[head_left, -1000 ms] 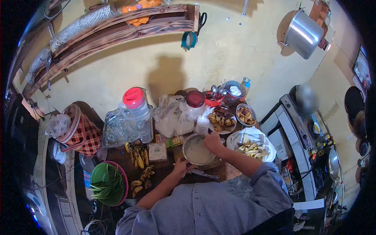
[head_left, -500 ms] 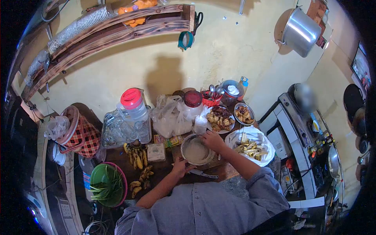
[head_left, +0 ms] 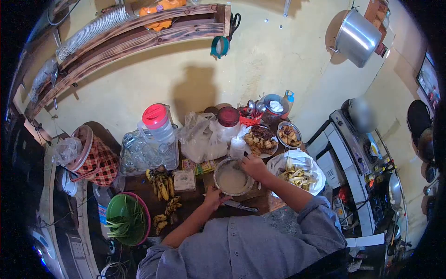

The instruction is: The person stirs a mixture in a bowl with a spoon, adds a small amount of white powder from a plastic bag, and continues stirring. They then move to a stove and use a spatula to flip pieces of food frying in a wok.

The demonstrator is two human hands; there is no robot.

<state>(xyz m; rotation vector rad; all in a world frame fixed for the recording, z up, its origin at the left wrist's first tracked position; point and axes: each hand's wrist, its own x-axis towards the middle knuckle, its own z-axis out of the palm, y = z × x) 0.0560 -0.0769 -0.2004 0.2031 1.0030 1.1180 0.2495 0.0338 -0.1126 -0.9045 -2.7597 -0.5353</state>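
A metal bowl (head_left: 232, 179) of pale batter stands on the dark wooden table. My left hand (head_left: 214, 197) is at its lower left rim, fingers closed on the edge. At the upper right rim is my right hand (head_left: 253, 166), its fingers pinched together over the bowl; what they hold is too small to make out. A knife (head_left: 241, 206) lies just below the bowl. Close to my right hand are a white container (head_left: 237, 148), a plate of fried pieces (head_left: 264, 151) and a white plastic bag (head_left: 317, 179) with peels.
Bananas (head_left: 163, 186) and a square white-topped box (head_left: 185, 180) lie left of the bowl. Further left are a tray of glasses (head_left: 174, 162) and a green basin (head_left: 116, 209) with leaves. A jug with a red lid (head_left: 155, 116) stands behind. At the right is a stove (head_left: 346, 135).
My right hand has shifted very slightly right at the bowl's rim. My left hand has stayed nearly in place.
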